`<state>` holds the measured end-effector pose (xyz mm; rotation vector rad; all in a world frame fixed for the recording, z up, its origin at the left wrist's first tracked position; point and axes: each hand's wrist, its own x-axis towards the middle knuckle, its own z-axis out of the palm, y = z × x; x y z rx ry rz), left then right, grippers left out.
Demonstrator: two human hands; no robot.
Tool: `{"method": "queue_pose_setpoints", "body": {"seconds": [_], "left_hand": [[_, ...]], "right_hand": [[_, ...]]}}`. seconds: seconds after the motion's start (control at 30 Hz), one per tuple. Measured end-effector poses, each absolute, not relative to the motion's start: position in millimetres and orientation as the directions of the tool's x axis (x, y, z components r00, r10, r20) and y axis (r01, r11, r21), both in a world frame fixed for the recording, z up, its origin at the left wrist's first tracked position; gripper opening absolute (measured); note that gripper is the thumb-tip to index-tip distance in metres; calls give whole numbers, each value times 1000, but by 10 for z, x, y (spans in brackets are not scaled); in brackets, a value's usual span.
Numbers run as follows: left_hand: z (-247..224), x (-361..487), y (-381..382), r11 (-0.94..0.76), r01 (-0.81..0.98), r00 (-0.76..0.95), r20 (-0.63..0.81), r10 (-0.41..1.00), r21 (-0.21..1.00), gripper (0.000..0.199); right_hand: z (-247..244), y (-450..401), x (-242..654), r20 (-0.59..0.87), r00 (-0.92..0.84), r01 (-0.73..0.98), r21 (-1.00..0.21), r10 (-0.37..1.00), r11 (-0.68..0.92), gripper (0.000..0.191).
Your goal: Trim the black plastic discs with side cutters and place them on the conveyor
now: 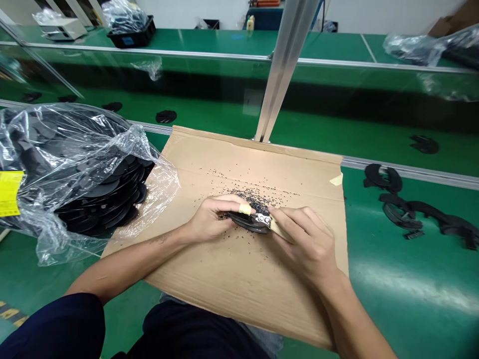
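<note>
A round black plastic part [249, 225] is gripped by my left hand [215, 218], whose thumb has a pale tape wrap. My right hand [309, 239] is closed around the light-coloured handles of small metal cutters [263, 218]. The cutters' jaws are at the upper edge of the black part; whether they touch it is hard to tell. Both hands are over a cardboard sheet [209, 269]. Many tiny black bits [245, 192] lie scattered on the cardboard, thickest just behind the part.
A clear plastic bag [75, 154] full of black discs [108, 199] covers the cardboard's left side. Black curved parts [400, 212] lie on the green table [411, 279] at right. A metal post [282, 75] rises behind the cardboard. A black bin [134, 37] stands at the back left.
</note>
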<state>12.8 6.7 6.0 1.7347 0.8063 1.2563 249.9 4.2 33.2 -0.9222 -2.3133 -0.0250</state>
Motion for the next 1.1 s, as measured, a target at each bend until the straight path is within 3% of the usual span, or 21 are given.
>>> {"method": "queue_pose_setpoints", "body": {"seconds": [0.27,0.33,0.47,0.53,0.6,0.67,0.77,0.93,1.1], "left_hand": [[57,133,49,-397,14,318,372,872,918,19],[64,139,43,-401,13,319,376,870,916,19],[90,145,43,-416,30,314,387,867,909,17],[103,145,48,-409,38,320,377,869,912,17],[112,148,50,-396,34,323,364,873,918,18],[114,155,45,-378,37,322,347,881,925,19],[99,161,33,-330,69,319,292,901,942,20],[56,131,51,-157,100,222,131,966,983,27],[85,163,39,-215,101,379,163,911,971,40]], "right_hand": [[339,-17,2479,595,-538,677,-118,597,727,22],[332,-28,2471,588,-513,646,-215,625,733,20],[313,-2,2454,490,-430,482,-585,758,652,21],[298,36,2460,461,-398,485,-628,793,609,22],[282,77,2476,481,-406,578,-523,777,626,21],[274,106,2492,504,-468,663,-342,726,665,19],[280,122,2511,490,-552,701,-166,675,694,18],[277,176,2602,428,-437,819,-174,791,547,32],[260,238,2742,346,-344,918,-72,873,390,36]]}}
